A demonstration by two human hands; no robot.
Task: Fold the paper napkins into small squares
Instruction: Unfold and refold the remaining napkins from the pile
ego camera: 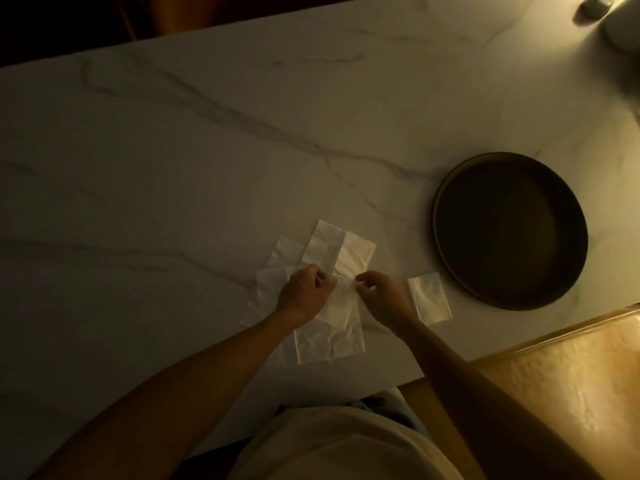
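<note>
Worktop (pixel 207 140): pale marble, grey veins, dim light. Loose pile of paper napkins (pixel 322 251) near the front edge, overlapping. One folded napkin (pixel 429 297) apart, right of pile. Round dark tray (pixel 509 230) just beyond it. Blurred pale item (pixel 623 29) at far right corner.

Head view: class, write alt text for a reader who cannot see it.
Two hands, the left hand and right hand, pinch a paper napkin over a loose spread of napkins on a dim marble table. One folded napkin lies apart on the right, beside a dark round tray.
</note>
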